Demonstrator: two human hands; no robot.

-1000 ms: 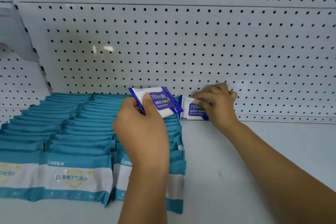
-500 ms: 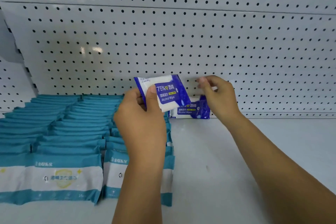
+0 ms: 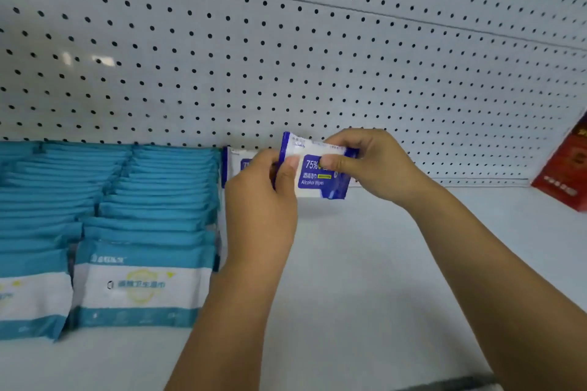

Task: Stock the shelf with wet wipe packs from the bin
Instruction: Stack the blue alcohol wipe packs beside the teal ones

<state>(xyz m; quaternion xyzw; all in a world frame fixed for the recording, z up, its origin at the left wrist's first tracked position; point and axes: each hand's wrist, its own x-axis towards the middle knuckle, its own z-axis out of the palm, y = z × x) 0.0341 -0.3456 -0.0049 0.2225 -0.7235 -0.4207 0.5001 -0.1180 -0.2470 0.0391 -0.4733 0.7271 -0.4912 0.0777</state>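
A blue and white alcohol wipe pack (image 3: 317, 181) hangs above the white shelf (image 3: 365, 279), held at both ends. My left hand (image 3: 263, 200) pinches its left edge with thumb and fingers. My right hand (image 3: 368, 162) grips its upper right edge. A second blue and white pack (image 3: 236, 162) stands against the pegboard behind my left hand, mostly hidden. No bin is in view.
Rows of teal and white wipe packs (image 3: 143, 282) fill the left half of the shelf, standing front to back. A red box (image 3: 568, 174) stands at the far right. The white pegboard back wall (image 3: 286, 57) rises behind.
My right hand let go of the pack standing at the pegboard and now grips the right end of the pack my left hand holds. The view shifted right, revealing the red box.
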